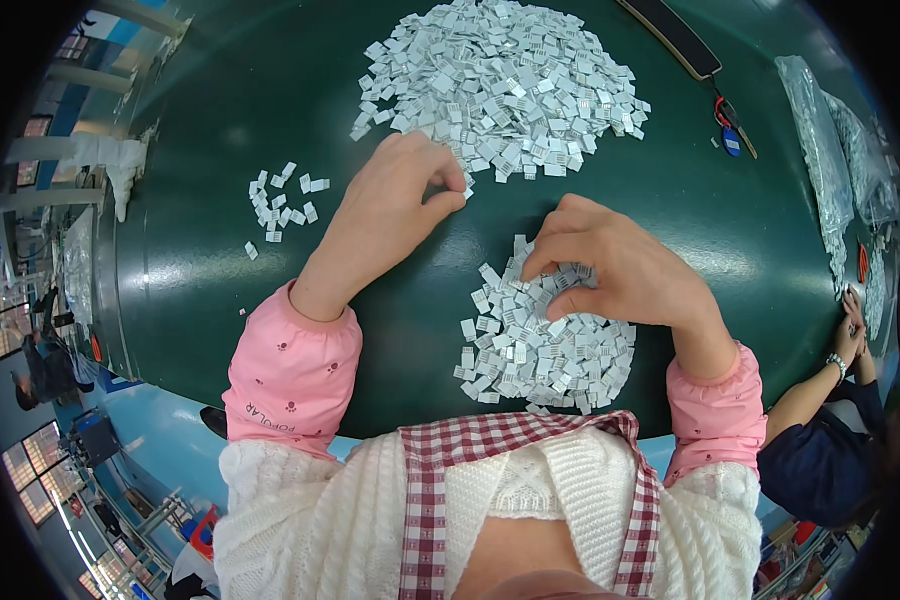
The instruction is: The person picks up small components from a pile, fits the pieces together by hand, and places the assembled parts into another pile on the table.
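Observation:
A large heap of small white rectangular pieces (500, 85), some with thin metallic stripes, lies at the far side of the green table. At its near edge my left hand (400, 185) is closed, thumb against forefinger, pinching one small white piece (469, 188). My right hand (620, 260) hovers over a smaller near pile (560, 350) of the same pieces. Its thumb and forefinger are apart, with nothing visible between them. Part of that pile is hidden beneath the hand. A loose scatter of pieces (283, 205) lies left of my left forearm.
Keys (735, 125) on a dark strap (670, 35) lie at the far right. Clear plastic bags (820, 150) line the table's (190, 300) right side. Another person's hands (852, 330) rest near those bags. A red-handled tool (863, 262) lies beside them.

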`<state>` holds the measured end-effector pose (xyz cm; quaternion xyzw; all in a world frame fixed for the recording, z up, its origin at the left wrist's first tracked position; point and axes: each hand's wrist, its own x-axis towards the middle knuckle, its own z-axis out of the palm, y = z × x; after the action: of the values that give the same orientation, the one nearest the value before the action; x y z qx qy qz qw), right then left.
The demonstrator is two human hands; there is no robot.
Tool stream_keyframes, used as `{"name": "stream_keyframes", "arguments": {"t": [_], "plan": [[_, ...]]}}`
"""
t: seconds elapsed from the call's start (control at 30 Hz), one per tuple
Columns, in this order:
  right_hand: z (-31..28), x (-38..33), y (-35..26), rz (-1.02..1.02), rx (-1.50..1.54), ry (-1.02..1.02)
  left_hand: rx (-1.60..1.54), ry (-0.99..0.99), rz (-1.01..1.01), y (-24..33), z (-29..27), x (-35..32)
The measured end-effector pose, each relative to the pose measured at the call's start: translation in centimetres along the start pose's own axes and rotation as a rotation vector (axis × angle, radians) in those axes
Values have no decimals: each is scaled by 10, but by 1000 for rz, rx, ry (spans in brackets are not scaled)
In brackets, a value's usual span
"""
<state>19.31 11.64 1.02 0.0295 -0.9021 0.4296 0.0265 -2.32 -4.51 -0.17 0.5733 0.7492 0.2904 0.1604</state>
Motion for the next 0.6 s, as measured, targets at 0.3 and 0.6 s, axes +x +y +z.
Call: {"name": "stream_keyframes", "arguments": {"t": [0.3,0.6], "plan": [[3,4,-1,151,20,161,58,-24,-39,10,0,-4],[11,7,-4,217,125,315,-725,-183,-256,21,1,4]]}}
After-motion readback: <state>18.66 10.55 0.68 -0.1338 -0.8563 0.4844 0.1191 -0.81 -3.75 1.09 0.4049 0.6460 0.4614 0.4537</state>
